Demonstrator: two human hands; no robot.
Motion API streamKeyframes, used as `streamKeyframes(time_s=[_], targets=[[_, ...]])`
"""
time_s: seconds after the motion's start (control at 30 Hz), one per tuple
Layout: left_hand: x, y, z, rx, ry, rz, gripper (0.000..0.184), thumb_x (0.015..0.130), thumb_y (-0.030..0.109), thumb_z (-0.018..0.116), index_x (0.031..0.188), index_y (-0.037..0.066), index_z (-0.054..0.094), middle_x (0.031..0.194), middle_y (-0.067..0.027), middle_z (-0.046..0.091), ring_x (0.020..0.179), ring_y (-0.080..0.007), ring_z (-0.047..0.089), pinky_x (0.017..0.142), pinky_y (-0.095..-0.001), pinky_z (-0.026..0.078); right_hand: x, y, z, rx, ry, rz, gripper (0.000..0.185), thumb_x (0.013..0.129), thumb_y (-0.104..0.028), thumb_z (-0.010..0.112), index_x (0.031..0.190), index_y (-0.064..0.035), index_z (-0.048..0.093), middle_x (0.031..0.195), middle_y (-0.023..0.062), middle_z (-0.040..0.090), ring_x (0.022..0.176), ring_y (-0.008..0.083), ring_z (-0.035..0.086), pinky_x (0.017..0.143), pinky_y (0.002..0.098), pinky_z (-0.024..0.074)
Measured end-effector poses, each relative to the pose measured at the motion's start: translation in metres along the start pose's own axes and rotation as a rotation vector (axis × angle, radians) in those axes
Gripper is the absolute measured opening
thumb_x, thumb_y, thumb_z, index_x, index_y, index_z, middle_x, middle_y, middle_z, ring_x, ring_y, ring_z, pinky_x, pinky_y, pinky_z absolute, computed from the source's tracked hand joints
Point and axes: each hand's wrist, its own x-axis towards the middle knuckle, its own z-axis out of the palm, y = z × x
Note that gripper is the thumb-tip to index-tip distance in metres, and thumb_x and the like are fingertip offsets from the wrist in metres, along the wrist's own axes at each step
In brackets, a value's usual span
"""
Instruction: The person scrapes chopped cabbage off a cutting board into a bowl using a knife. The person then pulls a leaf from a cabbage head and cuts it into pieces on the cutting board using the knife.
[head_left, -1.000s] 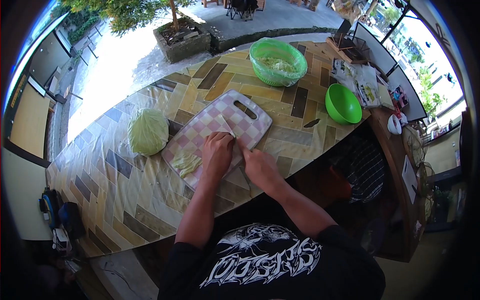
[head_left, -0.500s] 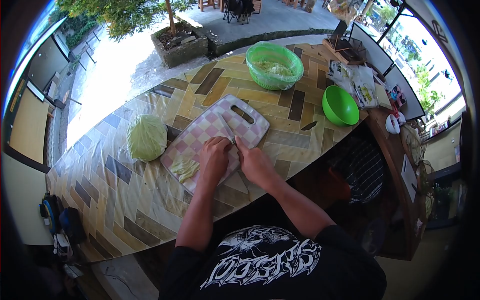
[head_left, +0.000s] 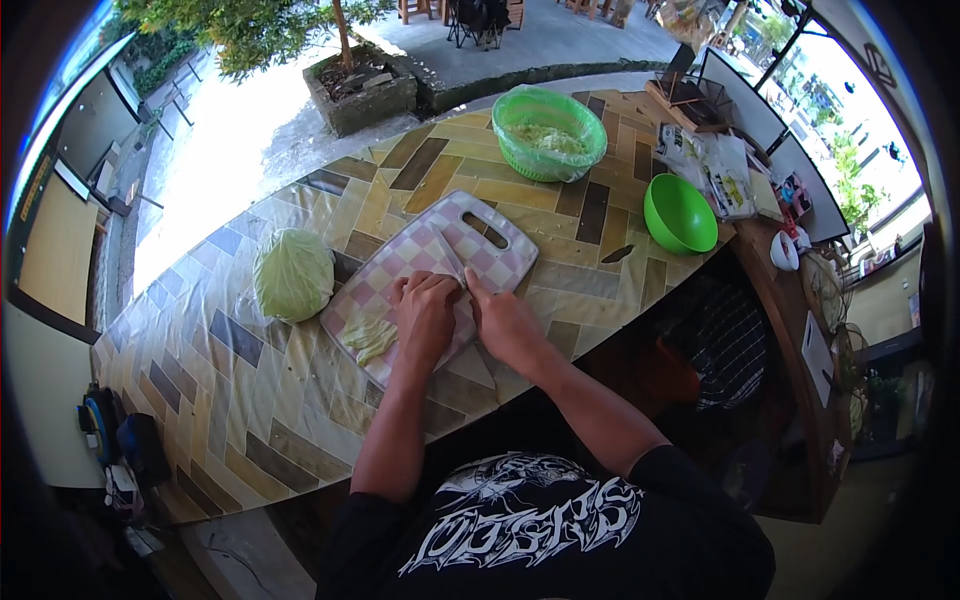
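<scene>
Beyond the right hand [head_left: 503,322], toward the far edge of the table [head_left: 250,410], stands a green basket [head_left: 540,169] lined with clear plastic, with pale shredded vegetable [head_left: 548,138] heaped inside. Well to the right of that hand, a green bowl [head_left: 682,215] sits tilted, its inner wall facing the hands. Farther right again is a small white bowl [head_left: 785,250]; what it holds is too small to tell.

The right hand is closed around the handle of a knife [head_left: 451,258], its blade pointing away over the pink-and-white checked cutting board [head_left: 398,258]. Just beside it, the left hand [head_left: 426,312] is partly curled and bent down over the board, its fingertips near the blade; whether it grips anything underneath cannot be told. Pale green leaf pieces [head_left: 368,336] lie on the board just left of the left hand. Farther left, off the board, a round cabbage [head_left: 293,276] rests on the table.
</scene>
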Motion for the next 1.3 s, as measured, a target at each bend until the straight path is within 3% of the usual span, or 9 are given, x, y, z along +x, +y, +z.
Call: streamKeyframes(time_s=[0.27, 0.47, 0.77, 0.97, 1.3], targets=[[0.002, -0.009, 0.001, -0.07, 0.014, 0.034, 0.007, 0.088, 0.008, 0.076, 0.091, 0.005, 0.08, 0.097, -0.0092, 0.077, 0.102, -0.0311, 0.073, 0.113, -0.0481, 0.049, -0.019, -0.016, -0.014, -0.019, -0.073, 0.03, 0.064, 0.1, -0.011, 0.057, 0.162, -0.0011, 0.046, 0.086, 0.0266, 0.075, 0.077, 0.0455, 0.075, 0.071, 0.0575, 0.0603], [0.002, -0.007, 0.0, -0.083, -0.045, 0.015, 0.008, 0.087, 0.006, 0.075, 0.091, 0.006, 0.082, 0.095, -0.0102, 0.077, 0.101, -0.031, 0.074, 0.12, -0.0517, 0.047, 0.005, 0.003, -0.002, 0.055, -0.006, -0.018, 0.061, 0.101, -0.01, 0.057, 0.161, -0.0001, 0.047, 0.087, 0.0292, 0.074, 0.079, 0.0473, 0.074, 0.073, 0.0566, 0.0605], [0.002, -0.007, 0.003, -0.096, -0.019, 0.013, 0.01, 0.088, 0.004, 0.073, 0.093, 0.005, 0.082, 0.093, -0.0111, 0.076, 0.098, -0.033, 0.073, 0.121, -0.0521, 0.047, -0.017, -0.019, -0.012, -0.05, -0.073, 0.049, 0.061, 0.101, -0.01, 0.054, 0.161, -0.0003, 0.047, 0.086, 0.0273, 0.075, 0.081, 0.0459, 0.076, 0.075, 0.0554, 0.0613], [0.001, -0.009, 0.0, -0.14, -0.064, -0.01, 0.011, 0.09, 0.007, 0.076, 0.098, 0.003, 0.081, 0.096, -0.0136, 0.077, 0.098, -0.0351, 0.074, 0.124, -0.0546, 0.043, 0.014, 0.0, 0.003, -0.021, 0.007, -0.051, 0.064, 0.101, -0.009, 0.054, 0.163, 0.0007, 0.042, 0.082, 0.024, 0.075, 0.077, 0.0453, 0.076, 0.071, 0.0556, 0.0614], [0.002, -0.01, -0.001, -0.172, -0.069, -0.029, 0.01, 0.09, 0.008, 0.076, 0.098, 0.003, 0.08, 0.095, -0.0147, 0.075, 0.098, -0.0361, 0.073, 0.124, -0.055, 0.042, -0.01, -0.016, 0.006, -0.065, 0.002, 0.01, 0.062, 0.102, -0.01, 0.054, 0.162, 0.0023, 0.043, 0.081, 0.0254, 0.074, 0.076, 0.0447, 0.076, 0.069, 0.0553, 0.0616]])
